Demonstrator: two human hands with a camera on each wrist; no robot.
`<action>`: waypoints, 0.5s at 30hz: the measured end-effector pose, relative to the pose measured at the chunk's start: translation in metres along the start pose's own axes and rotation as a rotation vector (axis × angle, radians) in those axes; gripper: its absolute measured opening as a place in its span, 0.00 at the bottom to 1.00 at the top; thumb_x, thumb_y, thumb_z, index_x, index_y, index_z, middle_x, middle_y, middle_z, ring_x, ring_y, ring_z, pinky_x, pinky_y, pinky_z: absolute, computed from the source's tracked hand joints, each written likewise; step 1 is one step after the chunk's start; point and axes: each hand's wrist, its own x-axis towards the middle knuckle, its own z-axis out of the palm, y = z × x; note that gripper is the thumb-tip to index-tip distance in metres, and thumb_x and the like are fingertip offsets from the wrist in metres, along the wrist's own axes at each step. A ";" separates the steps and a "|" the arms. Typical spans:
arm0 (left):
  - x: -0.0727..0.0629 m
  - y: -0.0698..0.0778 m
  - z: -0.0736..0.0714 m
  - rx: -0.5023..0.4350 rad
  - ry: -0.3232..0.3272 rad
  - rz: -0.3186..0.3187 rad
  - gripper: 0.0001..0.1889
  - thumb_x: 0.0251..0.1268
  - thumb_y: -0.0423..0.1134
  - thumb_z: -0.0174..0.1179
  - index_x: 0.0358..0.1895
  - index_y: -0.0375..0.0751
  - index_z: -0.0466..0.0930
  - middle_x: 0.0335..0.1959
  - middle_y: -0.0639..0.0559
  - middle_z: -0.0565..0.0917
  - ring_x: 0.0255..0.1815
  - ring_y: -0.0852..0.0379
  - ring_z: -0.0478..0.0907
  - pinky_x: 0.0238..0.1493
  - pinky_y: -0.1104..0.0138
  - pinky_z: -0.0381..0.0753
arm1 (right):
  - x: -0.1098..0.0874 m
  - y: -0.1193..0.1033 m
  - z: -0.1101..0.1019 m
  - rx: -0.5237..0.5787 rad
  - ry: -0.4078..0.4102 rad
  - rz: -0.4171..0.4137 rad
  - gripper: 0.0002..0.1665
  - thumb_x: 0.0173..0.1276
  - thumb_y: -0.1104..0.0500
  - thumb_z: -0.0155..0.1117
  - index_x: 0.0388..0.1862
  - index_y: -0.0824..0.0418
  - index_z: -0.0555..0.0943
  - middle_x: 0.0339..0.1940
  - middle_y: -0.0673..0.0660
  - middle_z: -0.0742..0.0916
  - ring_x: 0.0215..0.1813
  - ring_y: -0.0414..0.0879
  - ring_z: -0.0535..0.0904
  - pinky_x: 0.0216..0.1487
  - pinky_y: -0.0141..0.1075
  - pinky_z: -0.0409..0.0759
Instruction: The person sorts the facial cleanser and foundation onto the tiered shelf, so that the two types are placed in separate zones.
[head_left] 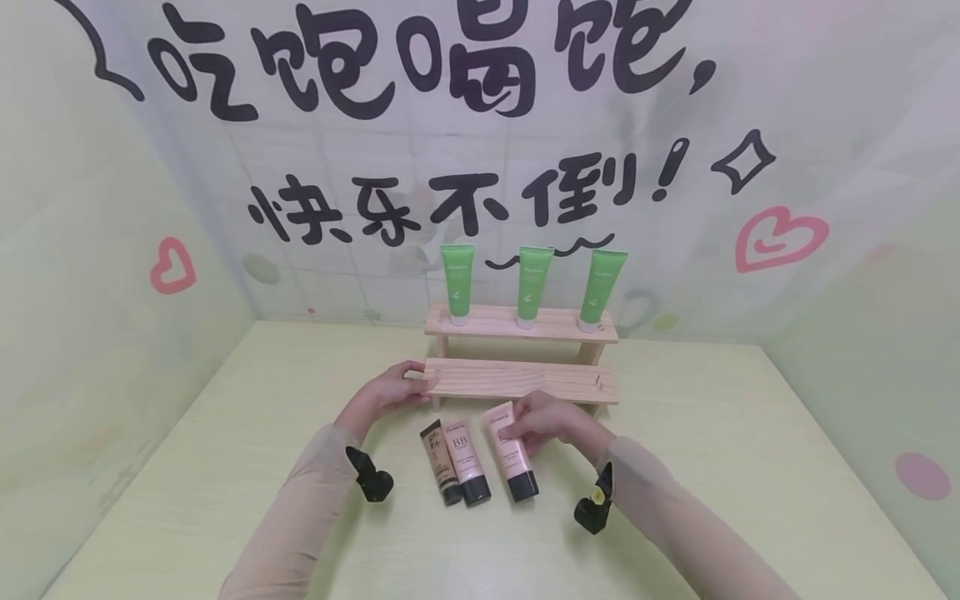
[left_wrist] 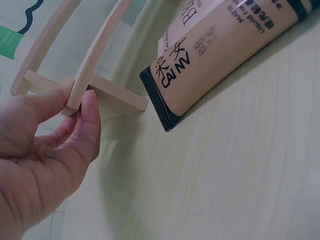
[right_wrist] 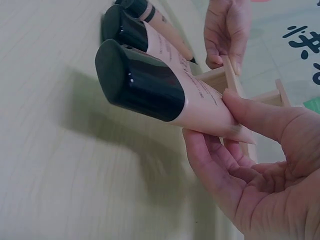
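Observation:
My left hand (head_left: 393,387) pinches the left end of the lower step of a two-tier wooden rack (head_left: 517,379), thumb on top and fingers beneath. Between the thumb and fingers of my right hand (head_left: 551,418) is a pink BB cream tube (head_left: 512,454), gripped near its flat end, its black cap pointing toward me. In the right wrist view that held tube's black cap (right_wrist: 140,82) hangs over its shadow on the table. Left of it lie a second pink BB cream tube (head_left: 465,462) and a tan foundation tube (head_left: 441,463), side by side, caps toward me.
Three green tubes, at left (head_left: 458,283), middle (head_left: 533,286) and right (head_left: 602,289), stand on white caps along the rack's upper step (head_left: 491,315). A pale table (head_left: 247,417) lies under everything. Behind it rises a white printed wall sheet (head_left: 360,158) with black lettering.

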 end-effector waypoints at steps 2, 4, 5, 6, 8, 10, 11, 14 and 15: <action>0.000 0.000 0.000 0.001 0.002 -0.001 0.27 0.65 0.34 0.53 0.65 0.34 0.55 0.40 0.46 0.75 0.33 0.61 0.77 0.44 0.71 0.80 | -0.001 -0.002 -0.002 0.000 0.000 -0.010 0.13 0.56 0.60 0.66 0.33 0.67 0.74 0.31 0.61 0.85 0.29 0.46 0.82 0.32 0.38 0.84; 0.001 0.000 0.000 -0.001 0.003 -0.001 0.27 0.65 0.34 0.53 0.64 0.34 0.55 0.40 0.46 0.75 0.33 0.61 0.77 0.45 0.71 0.80 | -0.002 -0.003 -0.005 0.007 0.000 -0.014 0.14 0.56 0.59 0.67 0.34 0.67 0.74 0.32 0.61 0.85 0.30 0.47 0.82 0.33 0.38 0.84; 0.001 0.000 0.000 -0.002 0.001 0.001 0.27 0.65 0.34 0.53 0.64 0.34 0.55 0.40 0.46 0.75 0.33 0.61 0.77 0.45 0.71 0.80 | -0.002 -0.003 -0.006 0.009 0.000 -0.017 0.14 0.56 0.59 0.66 0.34 0.67 0.74 0.33 0.61 0.85 0.31 0.47 0.82 0.34 0.39 0.84; 0.001 0.000 0.000 -0.002 -0.001 0.002 0.27 0.65 0.34 0.53 0.65 0.34 0.55 0.40 0.46 0.75 0.33 0.61 0.77 0.45 0.71 0.80 | -0.002 -0.004 -0.007 0.011 0.000 -0.019 0.15 0.56 0.59 0.67 0.34 0.67 0.74 0.33 0.60 0.85 0.31 0.47 0.82 0.34 0.39 0.84; 0.001 0.000 0.000 -0.010 -0.004 0.003 0.27 0.65 0.34 0.53 0.65 0.34 0.54 0.40 0.45 0.75 0.33 0.61 0.77 0.44 0.71 0.80 | -0.002 -0.005 -0.008 0.009 -0.006 -0.024 0.14 0.56 0.58 0.66 0.34 0.67 0.74 0.33 0.60 0.85 0.31 0.46 0.82 0.35 0.40 0.84; 0.000 0.000 0.000 -0.011 -0.007 0.004 0.27 0.65 0.34 0.53 0.65 0.33 0.54 0.39 0.46 0.75 0.33 0.61 0.77 0.44 0.72 0.80 | -0.002 -0.005 -0.009 0.017 -0.012 -0.027 0.14 0.56 0.58 0.66 0.34 0.67 0.74 0.33 0.60 0.85 0.32 0.46 0.82 0.36 0.40 0.84; 0.000 0.000 0.000 -0.009 -0.008 0.004 0.27 0.65 0.34 0.53 0.65 0.33 0.54 0.39 0.46 0.75 0.33 0.61 0.77 0.43 0.72 0.80 | -0.002 -0.005 -0.010 0.018 -0.018 -0.032 0.14 0.56 0.58 0.66 0.34 0.67 0.75 0.33 0.59 0.85 0.32 0.46 0.82 0.36 0.40 0.84; -0.001 0.000 0.001 -0.007 -0.006 0.001 0.27 0.65 0.33 0.52 0.65 0.33 0.54 0.39 0.46 0.75 0.32 0.62 0.77 0.42 0.73 0.80 | -0.001 -0.005 -0.010 0.035 -0.032 -0.048 0.15 0.57 0.58 0.66 0.36 0.68 0.76 0.33 0.59 0.85 0.33 0.46 0.82 0.36 0.40 0.84; -0.001 0.000 0.001 -0.006 -0.006 0.000 0.27 0.65 0.33 0.52 0.65 0.33 0.54 0.38 0.46 0.75 0.32 0.62 0.77 0.42 0.73 0.80 | -0.001 -0.005 -0.011 0.042 -0.035 -0.054 0.15 0.57 0.58 0.66 0.36 0.68 0.76 0.33 0.59 0.85 0.33 0.46 0.82 0.37 0.40 0.84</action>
